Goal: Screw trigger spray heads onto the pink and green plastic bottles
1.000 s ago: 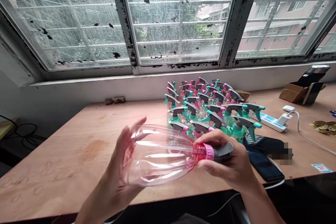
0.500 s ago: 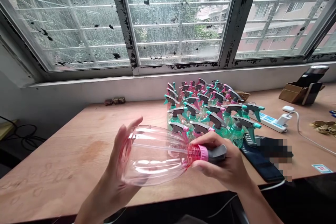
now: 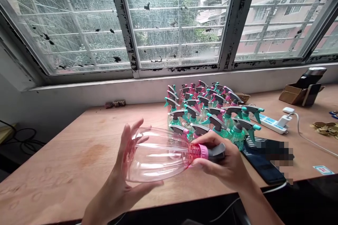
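Observation:
A clear pink spray bottle [image 3: 158, 158] lies sideways in the air above the front of the wooden table, its base to the left and its pink collar and grey spray head to the right. My right hand [image 3: 224, 161] is closed around the neck and spray head. Around the base end curves my left hand [image 3: 124, 172], thumb below and fingers behind, partly seen through the plastic. Behind the bottle stand several upright spray bottles [image 3: 235, 135], green and pink, with grey, teal and pink trigger heads.
A dark phone [image 3: 264, 165] lies right of the bottles. Beyond it are a white power strip [image 3: 271, 123] with a plugged-in charger and cable, a cardboard box [image 3: 293, 93] and a small printed card [image 3: 323, 170]. Small brown blocks [image 3: 115, 103] sit by the wall under the window.
My left hand has shifted its hold at the bottle's base, the thumb now stretched along the underside and fingers showing behind. The bottle has turned slightly; my right hand keeps its grip.

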Demonstrator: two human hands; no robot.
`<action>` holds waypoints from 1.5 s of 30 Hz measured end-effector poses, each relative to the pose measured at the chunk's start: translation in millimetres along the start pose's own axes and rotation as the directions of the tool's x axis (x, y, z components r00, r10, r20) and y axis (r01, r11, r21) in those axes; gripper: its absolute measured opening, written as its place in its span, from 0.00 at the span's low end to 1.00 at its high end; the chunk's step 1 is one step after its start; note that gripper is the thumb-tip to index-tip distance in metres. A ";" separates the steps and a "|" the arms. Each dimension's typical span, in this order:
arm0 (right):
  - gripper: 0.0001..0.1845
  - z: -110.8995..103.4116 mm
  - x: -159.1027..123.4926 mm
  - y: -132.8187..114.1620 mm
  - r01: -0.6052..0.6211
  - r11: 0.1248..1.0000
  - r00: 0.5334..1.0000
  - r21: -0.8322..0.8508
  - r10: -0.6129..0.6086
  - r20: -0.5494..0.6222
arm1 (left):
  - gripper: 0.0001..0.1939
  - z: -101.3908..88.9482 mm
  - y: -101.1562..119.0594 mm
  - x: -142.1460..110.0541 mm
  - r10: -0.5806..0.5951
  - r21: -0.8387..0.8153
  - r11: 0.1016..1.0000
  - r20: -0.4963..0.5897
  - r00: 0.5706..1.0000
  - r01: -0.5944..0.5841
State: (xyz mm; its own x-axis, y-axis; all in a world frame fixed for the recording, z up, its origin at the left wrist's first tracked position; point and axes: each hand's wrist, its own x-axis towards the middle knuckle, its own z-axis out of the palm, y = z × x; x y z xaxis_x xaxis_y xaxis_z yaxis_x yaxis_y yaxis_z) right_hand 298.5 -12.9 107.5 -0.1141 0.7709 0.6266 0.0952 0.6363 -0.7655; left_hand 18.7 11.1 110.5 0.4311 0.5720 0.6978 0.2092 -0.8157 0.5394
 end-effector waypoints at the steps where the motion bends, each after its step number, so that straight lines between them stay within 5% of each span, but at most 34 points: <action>1: 0.13 -0.3 -0.5 -0.1 0.005 1.000 1.000 -0.020 -0.005 -0.003 | 0.60 0.7 1.2 0.6 -0.022 -0.011 1.000 0.006 1.000 0.022; 9: 0.13 1.4 1.0 -1.1 -0.029 0.996 0.999 0.079 0.026 0.033 | 0.44 -0.7 4.1 -2.3 -0.045 -0.126 0.991 -0.022 0.999 0.042; 15: 0.15 5.0 -0.7 -1.2 0.035 0.999 0.999 -0.027 -0.034 0.024 | 0.60 2.2 9.8 3.9 -0.075 -0.106 0.992 -0.081 0.994 0.066; 19: 0.14 4.7 -0.4 -0.7 0.022 1.000 0.999 -0.010 -0.022 0.029 | 0.56 0.6 12.0 2.0 -0.120 -0.110 0.988 -0.078 0.990 0.111; 25: 0.13 7.1 -0.5 0.1 0.037 0.999 0.999 -0.019 -0.037 0.015 | 0.54 1.5 4.2 -0.7 -0.031 -0.108 0.994 -0.086 0.996 0.022; 32: 0.15 5.7 -0.3 -1.4 0.014 1.000 1.000 0.007 -0.014 0.011 | 0.58 1.2 13.4 2.1 -0.144 -0.081 0.987 -0.080 0.986 0.137; 38: 0.12 6.1 1.7 -2.3 -0.056 0.987 0.998 0.153 0.056 0.006 | 0.47 1.3 8.0 -0.1 -0.010 -0.103 0.995 -0.083 0.997 0.001; 45: 0.14 2.8 -0.1 -1.1 -0.016 0.997 1.000 0.079 0.017 -0.011 | 0.58 3.9 9.9 2.2 -0.117 -0.079 0.991 -0.067 0.991 0.112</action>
State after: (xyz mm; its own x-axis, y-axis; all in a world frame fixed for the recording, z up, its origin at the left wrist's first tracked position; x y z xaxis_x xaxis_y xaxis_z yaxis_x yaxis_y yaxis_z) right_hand 295.7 -13.8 107.9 -0.1020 0.7818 0.6151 0.0188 0.6198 -0.7846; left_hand 25.1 3.9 115.6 0.3440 0.6682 0.6596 0.1860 -0.7371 0.6497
